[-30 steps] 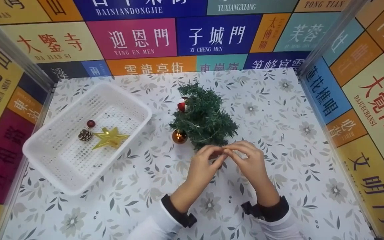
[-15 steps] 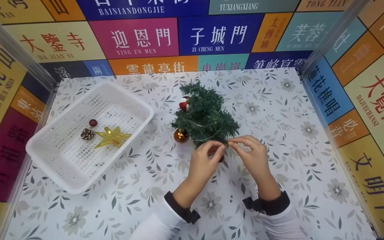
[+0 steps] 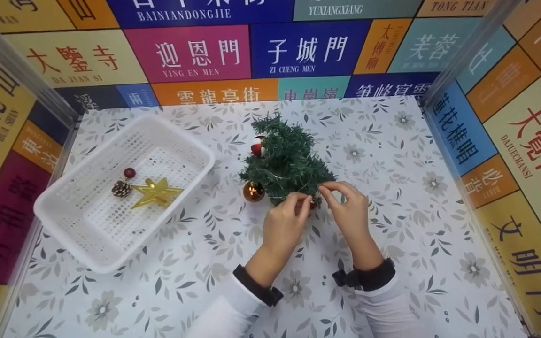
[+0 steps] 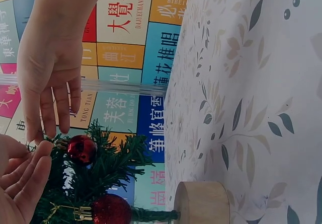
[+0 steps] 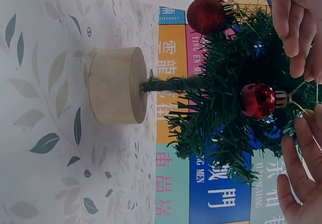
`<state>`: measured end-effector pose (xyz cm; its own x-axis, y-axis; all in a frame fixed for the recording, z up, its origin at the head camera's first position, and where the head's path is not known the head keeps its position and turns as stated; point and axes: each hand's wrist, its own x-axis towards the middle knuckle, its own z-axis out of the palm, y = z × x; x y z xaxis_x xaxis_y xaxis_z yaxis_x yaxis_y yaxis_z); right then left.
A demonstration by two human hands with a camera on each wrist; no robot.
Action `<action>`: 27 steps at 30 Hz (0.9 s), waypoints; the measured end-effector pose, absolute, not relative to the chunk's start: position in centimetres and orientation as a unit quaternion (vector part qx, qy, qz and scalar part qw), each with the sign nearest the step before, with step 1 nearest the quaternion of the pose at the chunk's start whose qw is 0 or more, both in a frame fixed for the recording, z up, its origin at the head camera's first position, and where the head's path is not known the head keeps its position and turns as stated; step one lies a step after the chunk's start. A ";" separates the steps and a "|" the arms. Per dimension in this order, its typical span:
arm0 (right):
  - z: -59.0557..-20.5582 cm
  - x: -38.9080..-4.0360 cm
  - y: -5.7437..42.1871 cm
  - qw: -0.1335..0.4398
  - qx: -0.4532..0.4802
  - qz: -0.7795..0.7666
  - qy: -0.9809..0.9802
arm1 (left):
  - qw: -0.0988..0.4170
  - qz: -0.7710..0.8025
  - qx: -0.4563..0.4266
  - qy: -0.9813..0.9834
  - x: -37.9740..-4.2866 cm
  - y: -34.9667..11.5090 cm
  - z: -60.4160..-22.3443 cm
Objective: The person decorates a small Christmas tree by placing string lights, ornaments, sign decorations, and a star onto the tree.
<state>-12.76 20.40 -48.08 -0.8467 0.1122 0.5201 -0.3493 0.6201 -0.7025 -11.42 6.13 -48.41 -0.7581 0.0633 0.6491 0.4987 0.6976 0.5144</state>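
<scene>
A small green Christmas tree (image 3: 289, 159) stands on a round wooden base (image 5: 115, 85). A shiny red bauble (image 5: 257, 101) hangs at its near side by a thin gold string. My left hand (image 3: 282, 225) pinches this string between thumb and forefinger. Just to the right, the fingertips of my right hand (image 3: 349, 213) pinch the string too, spreading its loop against the branches. In the head view the bauble is mostly hidden behind the left fingers. Lower on the tree hangs a glittery red bauble (image 4: 111, 211). An orange-gold bauble (image 3: 253, 191) and a red-and-white ornament (image 3: 257, 147) are on the left side.
To the left lies a white perforated basket (image 3: 73, 249). In it are a gold star (image 3: 158, 192), a pine cone (image 3: 121, 189) and a small dark red ball (image 3: 129, 173). Printed panels (image 3: 186, 51) wall in the leaf-patterned table (image 3: 167, 300) at back and sides.
Both hands have moved up and away from me, closer against the tree. Their fingertips, together a second ago, now stand slightly apart. The basket and tree keep their places.
</scene>
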 end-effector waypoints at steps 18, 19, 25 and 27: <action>-48.5 -12.9 19.6 0.175 0.043 0.436 -0.882 | 0.322 -0.275 -0.115 -0.898 -11.3 6.1 -48.6; -48.6 -12.7 19.6 0.172 0.041 0.434 -0.883 | 0.320 -0.274 -0.115 -0.899 -11.3 6.0 -48.6; -49.3 -12.1 19.3 0.157 0.036 0.425 -0.891 | 0.307 -0.273 -0.119 -0.904 -11.2 6.0 -48.8; -49.5 -12.0 19.0 0.153 0.039 0.421 -0.893 | 0.305 -0.275 -0.122 -0.903 -11.2 6.1 -48.8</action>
